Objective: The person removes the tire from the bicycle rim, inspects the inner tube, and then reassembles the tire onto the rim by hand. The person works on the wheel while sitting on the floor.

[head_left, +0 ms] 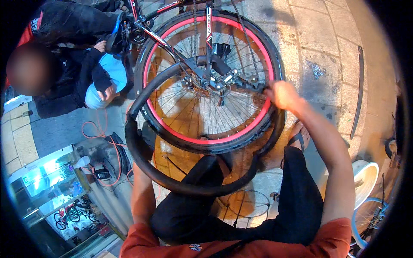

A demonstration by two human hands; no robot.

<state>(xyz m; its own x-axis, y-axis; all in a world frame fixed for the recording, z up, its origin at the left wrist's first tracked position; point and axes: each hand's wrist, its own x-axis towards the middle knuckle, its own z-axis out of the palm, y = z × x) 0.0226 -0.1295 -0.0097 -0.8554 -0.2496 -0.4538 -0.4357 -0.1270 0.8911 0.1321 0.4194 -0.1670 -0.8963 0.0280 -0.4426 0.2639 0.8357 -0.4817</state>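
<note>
A bicycle's rear wheel with a red rim (254,124) and black tyre lies in front of me, still joined to the frame and chain. A long black inner tube (189,188) loops over my knees, outside the near side of the tyre, and its far part passes in by the hub. At the wheel's right edge my right hand (282,95) is closed, its fingers curled where the tube meets the rim. My left hand (147,134) is by the wheel's lower left, mostly hidden behind the tube and in shadow, so its fingers cannot be made out.
A person (64,77) in dark clothes sits at the left, holding a light blue rounded thing (107,77). An orange cord (115,167) lies near a glass display case (51,180). A black strip (358,92) is on the paving at right. A white rim (365,182) stands lower right.
</note>
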